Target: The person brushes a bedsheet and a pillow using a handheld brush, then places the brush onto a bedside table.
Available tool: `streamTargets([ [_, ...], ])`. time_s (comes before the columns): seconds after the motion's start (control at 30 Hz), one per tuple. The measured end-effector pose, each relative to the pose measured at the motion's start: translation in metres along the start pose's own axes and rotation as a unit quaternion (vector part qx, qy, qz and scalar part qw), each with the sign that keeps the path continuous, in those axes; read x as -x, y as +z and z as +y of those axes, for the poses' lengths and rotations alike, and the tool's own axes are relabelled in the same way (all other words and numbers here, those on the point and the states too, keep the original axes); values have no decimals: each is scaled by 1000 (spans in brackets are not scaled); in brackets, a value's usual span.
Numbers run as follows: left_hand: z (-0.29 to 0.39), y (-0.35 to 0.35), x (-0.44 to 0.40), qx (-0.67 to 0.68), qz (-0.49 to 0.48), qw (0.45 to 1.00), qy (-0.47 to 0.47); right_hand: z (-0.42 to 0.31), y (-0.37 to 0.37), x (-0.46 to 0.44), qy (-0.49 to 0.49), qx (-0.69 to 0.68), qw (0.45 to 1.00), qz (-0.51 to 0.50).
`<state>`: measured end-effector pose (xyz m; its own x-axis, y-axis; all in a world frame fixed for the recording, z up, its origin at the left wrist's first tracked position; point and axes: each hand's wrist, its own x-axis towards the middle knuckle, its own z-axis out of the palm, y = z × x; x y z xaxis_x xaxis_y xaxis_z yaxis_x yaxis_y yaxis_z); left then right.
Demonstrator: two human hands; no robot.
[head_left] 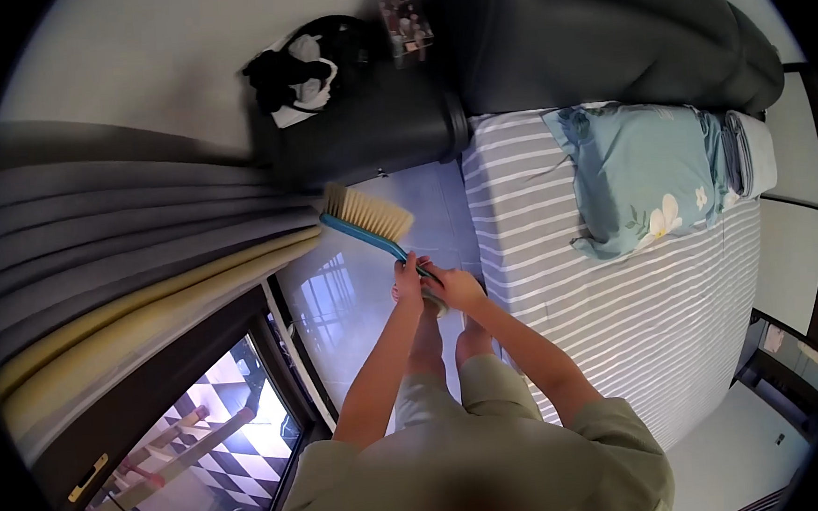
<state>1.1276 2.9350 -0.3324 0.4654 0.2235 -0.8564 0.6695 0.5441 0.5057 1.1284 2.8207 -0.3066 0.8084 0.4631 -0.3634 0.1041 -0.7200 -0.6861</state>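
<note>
A bed brush [370, 225] with pale bristles and a teal handle is held out in front of my body, its bristles facing up and away. My left hand [408, 281] is closed around the handle near the brush head. Close beside it, my right hand [454, 288] is closed on the handle's end, and the two hands nearly touch. Part of the handle is hidden under my fingers. The brush head is above the tiled floor [429, 198], near the curtain's edge.
To the right is a bed [562, 312] with a striped sheet, a floral blue-green pillow [638, 176] and folded bedding [749, 155]. A dark bedside cabinet [364, 136] carries a bag and cloths. Grey and yellow curtains [144, 215] hang left, above a dark-framed glass door [276, 376].
</note>
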Motion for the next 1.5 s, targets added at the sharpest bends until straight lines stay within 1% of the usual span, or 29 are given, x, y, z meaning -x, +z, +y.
streamTargets([
  [0.03, 5, -10, -2, 1, -3, 1000, -1, -10, -2, -6, -5, 34, 999, -8],
  [0.13, 24, -32, -10, 1, -12, 1000, 7, -35, -7, -23, -23, 78, 996, -23],
  [0.23, 38, -47, -9, -7, -3, 1000, 22, -44, 0, -37, -53, 43, 998, -13],
  [0.33, 52, -51, -13, -25, 3, 1000, 18, -47, 2, -49, -89, 23, 996, 6],
  [0.43, 63, -50, -25, -25, 5, 1000, -17, -40, 0, -68, -152, -57, 986, 26],
  [0.47, 66, -48, -32, -26, 6, 999, -29, -35, -3, -75, -149, -32, 988, 10],
  [0.5, 70, -45, -39, -8, -2, 999, -41, -38, -15, -83, -147, -7, 989, -6],
  [0.57, 78, -38, -53, 5, -24, 999, -36, -31, -26, -104, -148, 23, 988, -36],
  [0.67, 95, -21, -79, 1, -36, 999, -37, -20, -43, -138, -155, 64, 984, -53],
  [0.7, 100, -15, -90, -1, -37, 999, -40, -12, -45, -153, -184, 79, 979, -37],
  [0.73, 104, -9, -101, -4, -37, 998, -44, -1, -48, -167, -189, 69, 979, -41],
  [0.8, 112, 8, -123, -2, -26, 998, -49, 12, -58, -193, -196, 47, 978, -50],
  [0.9, 126, 33, -154, 8, -15, 998, -62, 25, -81, -232, -194, 81, 974, -81],
  [0.97, 134, 45, -175, 13, -8, 998, -69, 35, -88, -256, -190, 95, 972, -99],
  [1.07, 138, 57, -203, 16, 2, 997, -76, 53, -90, -288, -210, 137, 962, -109],
  [1.1, 140, 61, -210, 19, 7, 997, -80, 54, -96, -295, -201, 144, 960, -132],
  [1.2, 148, 68, -230, 29, 15, 996, -80, 62, -98, -316, -230, 125, 959, -108],
  [1.3, 155, 74, -244, 37, 17, 997, -69, 65, -105, -331, -240, 110, 959, -106],
  [1.5, 164, 81, -255, 16, 13, 998, -57, 72, -113, -352, -247, 143, 953, -104],
])
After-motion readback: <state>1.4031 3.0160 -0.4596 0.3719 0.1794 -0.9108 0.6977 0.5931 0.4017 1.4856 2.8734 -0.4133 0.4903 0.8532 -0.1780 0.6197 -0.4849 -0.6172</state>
